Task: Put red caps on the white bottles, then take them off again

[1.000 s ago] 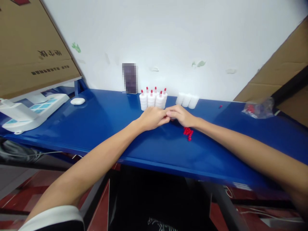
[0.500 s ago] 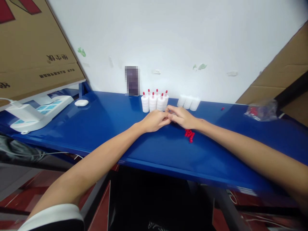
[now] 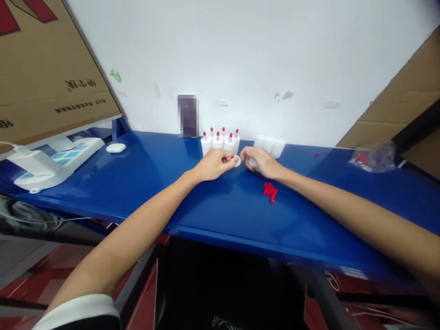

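Note:
Between the thumb and fingers of my left hand [image 3: 215,164] is a nozzle cap: a white round piece [image 3: 238,161] with a red tip. Just to its right, my right hand [image 3: 263,161] curls round a small white bottle [image 3: 252,162], mostly hidden by the fingers. The hands are a little apart. Behind my left hand stand several white bottles [image 3: 206,144] with upright red-tipped nozzles. Several white bottles without nozzles [image 3: 277,149] stand behind my right hand. A loose cluster of small red tips [image 3: 270,191] lies on the blue table [image 3: 220,215] below my right hand.
At the right lies a clear plastic bag [image 3: 376,158] with red pieces inside, and one red tip [image 3: 317,155] nearby. A white power strip [image 3: 62,160] and a white earbud case [image 3: 116,148] are at left. A pixelated dark rectangle [image 3: 187,115] stands against the wall.
My hands, which were together with the fingers touching, have moved slightly apart. The nozzle cap in my left hand and the bottle in my right have come into view.

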A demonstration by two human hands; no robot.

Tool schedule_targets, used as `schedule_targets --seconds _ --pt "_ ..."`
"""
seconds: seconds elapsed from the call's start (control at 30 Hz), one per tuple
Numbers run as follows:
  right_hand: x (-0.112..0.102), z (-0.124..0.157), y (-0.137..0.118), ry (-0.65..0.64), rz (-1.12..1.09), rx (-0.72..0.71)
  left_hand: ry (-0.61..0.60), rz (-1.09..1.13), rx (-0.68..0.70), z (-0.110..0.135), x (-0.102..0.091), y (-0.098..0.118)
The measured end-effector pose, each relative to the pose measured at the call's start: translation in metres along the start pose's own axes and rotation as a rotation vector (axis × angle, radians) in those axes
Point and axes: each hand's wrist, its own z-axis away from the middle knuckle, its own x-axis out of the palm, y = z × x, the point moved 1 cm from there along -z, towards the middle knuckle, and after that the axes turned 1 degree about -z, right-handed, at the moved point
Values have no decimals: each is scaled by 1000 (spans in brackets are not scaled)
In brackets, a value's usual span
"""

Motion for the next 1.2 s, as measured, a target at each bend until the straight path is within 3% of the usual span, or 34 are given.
schedule_targets --seconds 0.27,0.6,0.73,1.07,1.2 --pt "-1 -1 0 64 -25 66 -67 -174 -44 2 0 -12" --pt "7 3 -5 -85 2 24 10 -191 136 6 2 9" --pt "10 6 -6 -102 53 15 -4 -210 130 8 8 13" --pt "14 7 -11 -219 -102 -45 -57 -210 153 8 8 15" --pt "13 4 -14 -254 -72 -18 -99 -323 149 8 12 13"
